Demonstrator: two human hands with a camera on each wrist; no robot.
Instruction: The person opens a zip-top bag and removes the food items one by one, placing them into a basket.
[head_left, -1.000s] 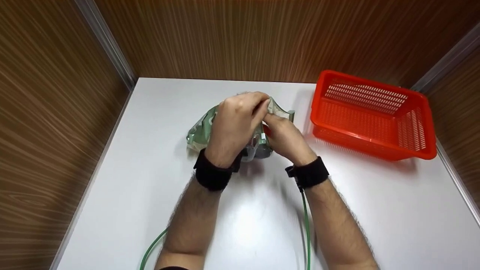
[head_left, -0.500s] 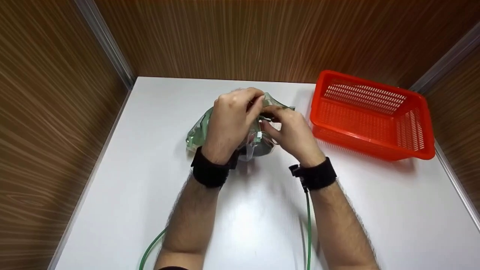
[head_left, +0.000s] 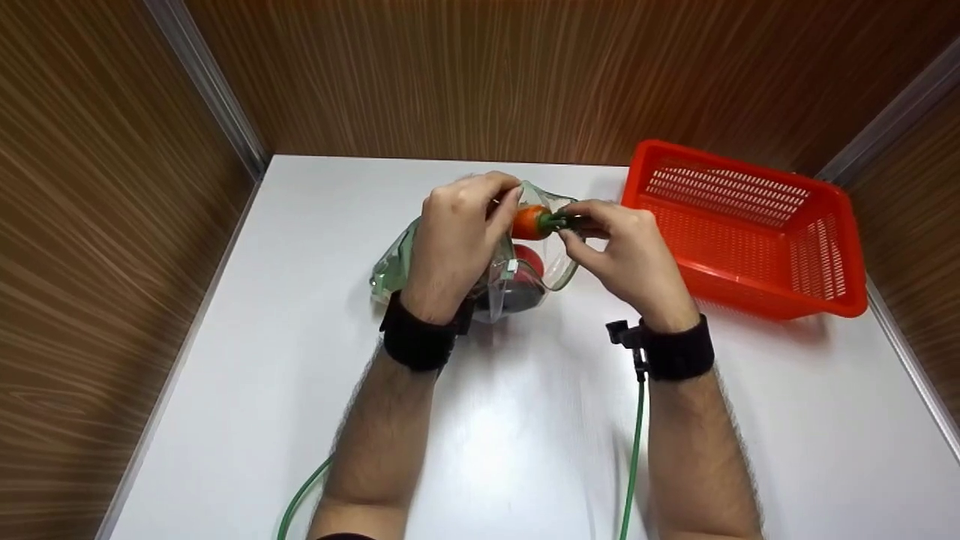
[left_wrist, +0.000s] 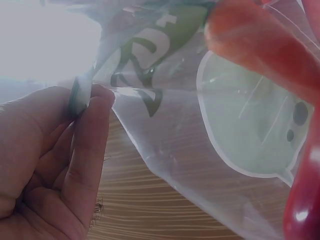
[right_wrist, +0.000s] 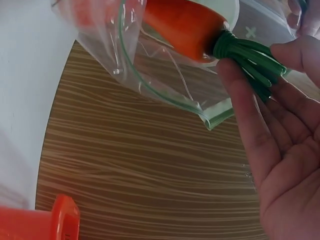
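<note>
Pinching the carrot [head_left: 529,222] top, right fingers [head_left: 581,223]; left fingers [head_left: 504,196] pinch the bag [head_left: 551,264] rim.

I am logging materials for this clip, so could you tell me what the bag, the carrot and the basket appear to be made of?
Bag: thin clear plastic film with green print; it creases and shows its contents.
Carrot: probably a toy, smooth matte orange plastic with a top of flat green strips, pinched by the right hand.
Basket: rigid glossy orange-red plastic with moulded slots.
</note>
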